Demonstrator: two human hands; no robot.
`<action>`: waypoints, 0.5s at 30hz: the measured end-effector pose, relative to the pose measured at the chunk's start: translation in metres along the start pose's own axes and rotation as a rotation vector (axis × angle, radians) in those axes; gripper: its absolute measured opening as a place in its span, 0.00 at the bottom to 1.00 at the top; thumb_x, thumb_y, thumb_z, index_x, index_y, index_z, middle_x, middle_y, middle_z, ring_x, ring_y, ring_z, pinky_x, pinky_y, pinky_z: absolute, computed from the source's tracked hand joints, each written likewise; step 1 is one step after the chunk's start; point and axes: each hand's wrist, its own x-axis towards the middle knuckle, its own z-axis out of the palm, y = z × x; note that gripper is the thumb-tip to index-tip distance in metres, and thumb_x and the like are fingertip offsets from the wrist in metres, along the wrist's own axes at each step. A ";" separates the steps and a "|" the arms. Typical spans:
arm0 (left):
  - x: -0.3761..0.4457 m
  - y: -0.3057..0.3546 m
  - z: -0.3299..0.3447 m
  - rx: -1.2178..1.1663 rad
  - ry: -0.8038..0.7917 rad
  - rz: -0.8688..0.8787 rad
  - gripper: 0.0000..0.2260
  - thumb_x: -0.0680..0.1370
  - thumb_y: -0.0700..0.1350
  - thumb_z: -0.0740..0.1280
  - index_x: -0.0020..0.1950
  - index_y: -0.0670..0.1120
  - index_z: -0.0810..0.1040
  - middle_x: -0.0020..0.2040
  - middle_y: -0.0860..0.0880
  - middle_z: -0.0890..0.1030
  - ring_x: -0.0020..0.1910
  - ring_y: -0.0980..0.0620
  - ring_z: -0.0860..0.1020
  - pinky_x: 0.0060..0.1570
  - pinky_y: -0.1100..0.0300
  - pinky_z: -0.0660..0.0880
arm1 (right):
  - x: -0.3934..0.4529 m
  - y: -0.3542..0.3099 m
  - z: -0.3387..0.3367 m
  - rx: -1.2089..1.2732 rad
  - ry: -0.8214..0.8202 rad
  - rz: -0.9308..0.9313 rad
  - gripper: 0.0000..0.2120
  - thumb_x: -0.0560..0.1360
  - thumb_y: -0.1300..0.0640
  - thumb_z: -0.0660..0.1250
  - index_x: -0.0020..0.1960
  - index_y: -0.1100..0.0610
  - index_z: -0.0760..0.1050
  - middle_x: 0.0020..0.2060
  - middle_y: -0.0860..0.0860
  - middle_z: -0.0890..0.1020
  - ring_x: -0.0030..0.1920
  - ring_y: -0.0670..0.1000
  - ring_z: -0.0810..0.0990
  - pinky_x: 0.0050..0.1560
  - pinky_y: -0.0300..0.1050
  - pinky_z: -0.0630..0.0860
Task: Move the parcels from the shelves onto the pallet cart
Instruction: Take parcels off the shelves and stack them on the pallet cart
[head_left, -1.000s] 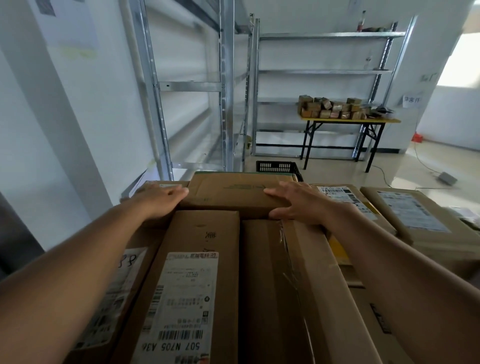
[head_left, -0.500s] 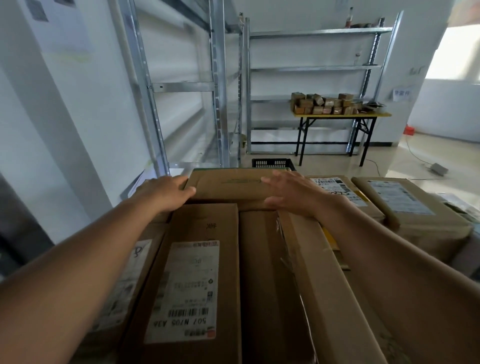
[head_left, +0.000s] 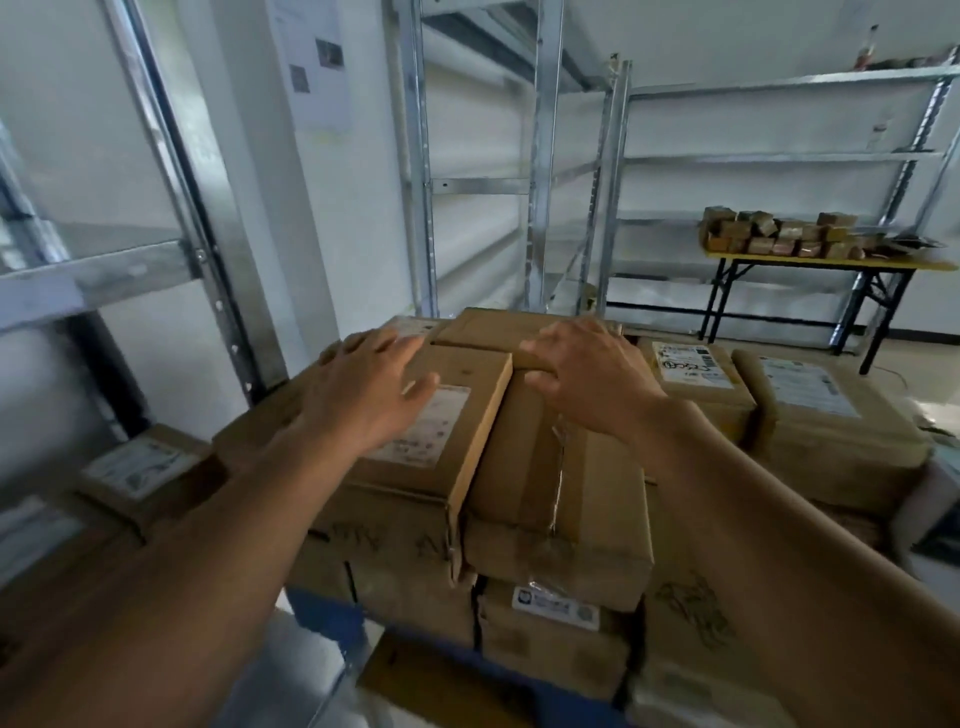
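Observation:
A stack of brown cardboard parcels fills the middle of the head view, piled on a blue pallet cart (head_left: 332, 621). At the far top of the stack lies a flat brown parcel (head_left: 493, 327). My left hand (head_left: 363, 395) hovers with spread fingers over a labelled parcel (head_left: 441, 441) on the left. My right hand (head_left: 587, 374) reaches over the taped parcel (head_left: 561, 499) beside it, fingers loose, near the flat parcel's front edge. Neither hand grips anything.
Bare metal shelving (head_left: 478, 182) lines the left wall and the back. More labelled parcels (head_left: 810, 415) sit to the right. A yellow folding table (head_left: 831, 262) with several small boxes stands at the back right. A small labelled box (head_left: 140, 467) rests low on the left.
Both hands have pulled back from the flat far parcel toward me. The view has stepped back and turned left, showing the stack's front face and the blue cart.

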 end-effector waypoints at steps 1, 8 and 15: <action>-0.016 0.004 -0.004 0.001 0.004 -0.021 0.25 0.78 0.60 0.55 0.73 0.53 0.62 0.73 0.48 0.65 0.71 0.46 0.62 0.67 0.46 0.61 | -0.010 -0.007 -0.002 0.006 -0.003 -0.022 0.21 0.79 0.46 0.58 0.70 0.49 0.69 0.68 0.49 0.70 0.69 0.51 0.64 0.67 0.49 0.62; -0.132 0.008 -0.024 0.006 0.028 -0.263 0.27 0.76 0.64 0.51 0.73 0.56 0.60 0.74 0.49 0.63 0.72 0.46 0.61 0.67 0.45 0.61 | -0.055 -0.070 0.001 0.059 0.033 -0.214 0.20 0.79 0.48 0.57 0.70 0.49 0.68 0.68 0.50 0.70 0.69 0.51 0.64 0.68 0.50 0.62; -0.236 -0.016 -0.033 -0.022 0.053 -0.520 0.24 0.78 0.59 0.57 0.71 0.51 0.65 0.70 0.48 0.70 0.69 0.47 0.66 0.68 0.47 0.63 | -0.078 -0.161 0.027 0.128 -0.026 -0.484 0.20 0.77 0.46 0.50 0.64 0.49 0.70 0.63 0.51 0.72 0.65 0.53 0.65 0.64 0.52 0.65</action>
